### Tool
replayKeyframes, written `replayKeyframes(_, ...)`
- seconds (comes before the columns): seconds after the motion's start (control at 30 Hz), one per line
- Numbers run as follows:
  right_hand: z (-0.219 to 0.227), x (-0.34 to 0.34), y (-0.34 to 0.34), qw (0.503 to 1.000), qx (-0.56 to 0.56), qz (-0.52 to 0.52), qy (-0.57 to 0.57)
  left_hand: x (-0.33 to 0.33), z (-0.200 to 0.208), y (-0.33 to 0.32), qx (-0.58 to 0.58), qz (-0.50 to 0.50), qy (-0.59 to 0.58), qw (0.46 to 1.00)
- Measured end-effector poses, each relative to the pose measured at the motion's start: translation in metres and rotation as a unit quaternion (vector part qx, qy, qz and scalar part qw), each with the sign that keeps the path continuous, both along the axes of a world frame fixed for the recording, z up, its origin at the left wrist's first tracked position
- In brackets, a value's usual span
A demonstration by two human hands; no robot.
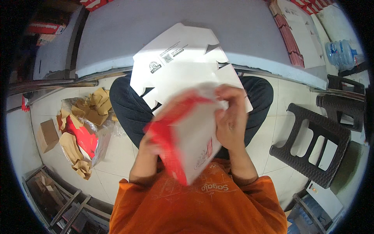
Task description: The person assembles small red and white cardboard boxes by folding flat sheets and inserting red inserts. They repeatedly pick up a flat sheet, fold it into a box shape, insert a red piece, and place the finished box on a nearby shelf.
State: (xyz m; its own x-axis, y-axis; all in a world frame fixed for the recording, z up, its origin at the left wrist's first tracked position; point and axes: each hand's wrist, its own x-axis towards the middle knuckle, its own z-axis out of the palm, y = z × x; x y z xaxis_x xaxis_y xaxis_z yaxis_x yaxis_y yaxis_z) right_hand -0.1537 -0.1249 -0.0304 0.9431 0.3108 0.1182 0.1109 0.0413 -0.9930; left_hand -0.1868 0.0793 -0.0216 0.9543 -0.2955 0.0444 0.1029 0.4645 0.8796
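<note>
A red and white cardboard box (194,136), partly folded and blurred by motion, is held up in front of my chest. My right hand (232,117) is closed on its upper right edge, the fingers bent over the flap. On the left side my left hand (150,146) grips the red panel; most of its fingers are hidden behind the box. Below and beyond lies a flat white cardboard box blank (187,58) with slots and dark print, spanning my lap and the table's edge. The held box covers its near part.
A grey table (241,27) stands in front, with a stack of folded cardboard (296,35) at its right. On the floor to the left is a plastic bag of cardboard scraps (87,128). Dark plastic stools (311,144) and a water jug (339,54) are on the right.
</note>
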Motion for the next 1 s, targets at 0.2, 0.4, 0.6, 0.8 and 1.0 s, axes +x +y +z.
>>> replayKeyframes(0.2,0.003,0.005,-0.039,0.977,0.038,0.03,0.207,0.006,-0.029,0.054,-0.088,0.155,0.098,0.979)
replayKeyframes(0.4,-0.036,0.045,-0.035,0.985,-0.014,-0.084,-0.153,0.015,-0.049,-0.036,0.283,0.344,-0.085,0.891)
replayKeyframes(0.6,-0.028,0.035,-0.032,0.993,0.021,-0.112,-0.02,0.012,-0.049,-0.044,0.229,0.396,0.006,0.889)
replayKeyframes(0.8,0.074,0.034,-0.041,0.809,-0.377,0.209,-0.4,0.059,-0.042,0.024,0.198,0.152,0.278,0.928)
replayKeyframes(1.0,0.148,0.083,-0.007,0.725,-0.452,0.254,-0.454,0.053,-0.007,0.053,-0.066,0.108,0.269,0.955)
